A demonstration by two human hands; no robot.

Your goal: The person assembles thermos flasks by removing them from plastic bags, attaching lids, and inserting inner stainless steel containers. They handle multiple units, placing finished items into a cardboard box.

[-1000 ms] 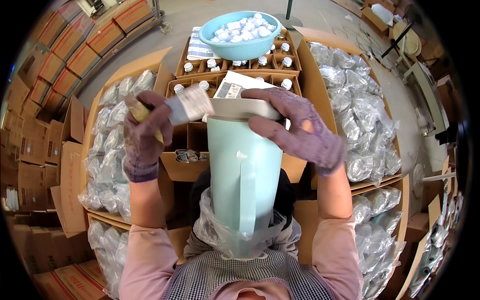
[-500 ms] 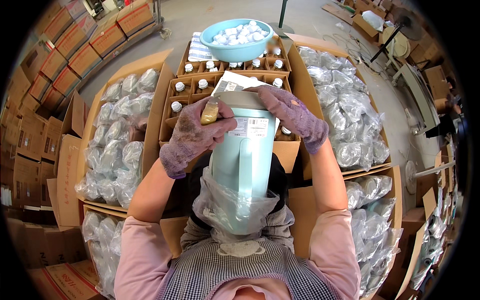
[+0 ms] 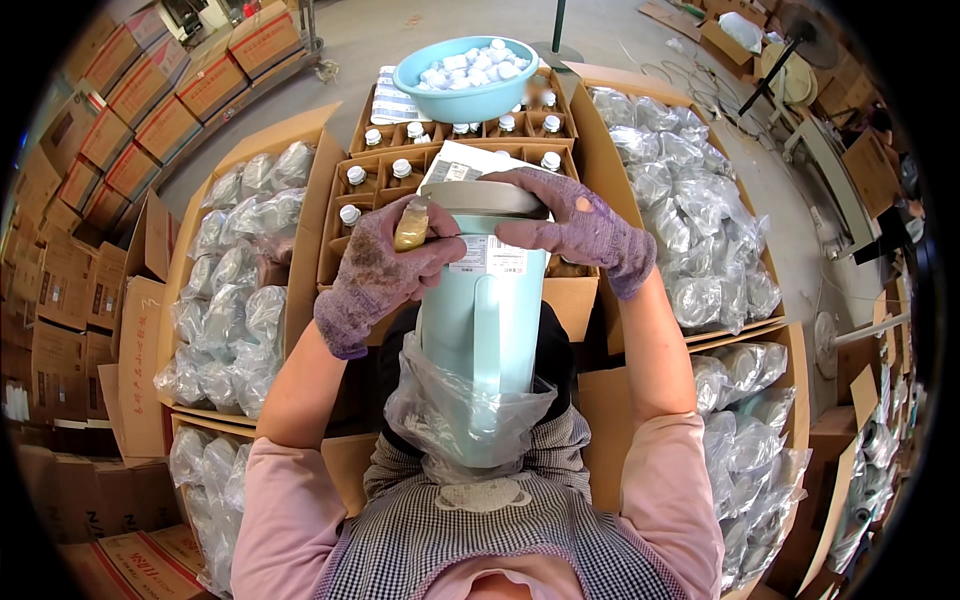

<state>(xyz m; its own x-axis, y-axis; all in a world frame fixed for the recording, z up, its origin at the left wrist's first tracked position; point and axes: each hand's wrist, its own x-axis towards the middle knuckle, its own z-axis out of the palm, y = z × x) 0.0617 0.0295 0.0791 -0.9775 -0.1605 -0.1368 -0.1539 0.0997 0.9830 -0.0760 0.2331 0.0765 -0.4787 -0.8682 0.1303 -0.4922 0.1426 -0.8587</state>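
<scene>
A pale teal plastic pitcher (image 3: 488,310) with a handle stands upright in my lap, its lower part inside a clear plastic bag (image 3: 455,425). My left hand (image 3: 380,270), in a worn purple glove, presses against the pitcher's upper left side and grips a small bottle (image 3: 412,225) of amber stuff at the rim. My right hand (image 3: 580,228), also gloved, lies over the pitcher's grey top (image 3: 480,198) and holds its far right edge.
Ahead is a divided carton (image 3: 340,215) of small white-capped bottles, with a blue bowl (image 3: 440,95) of white caps on it. Open cartons of bagged items stand to the left (image 3: 240,290) and right (image 3: 690,210). Stacked boxes (image 3: 90,150) line the far left.
My left hand came in from the left with the small bottle and now rests against the pitcher's rim. The right hand stays on the top.
</scene>
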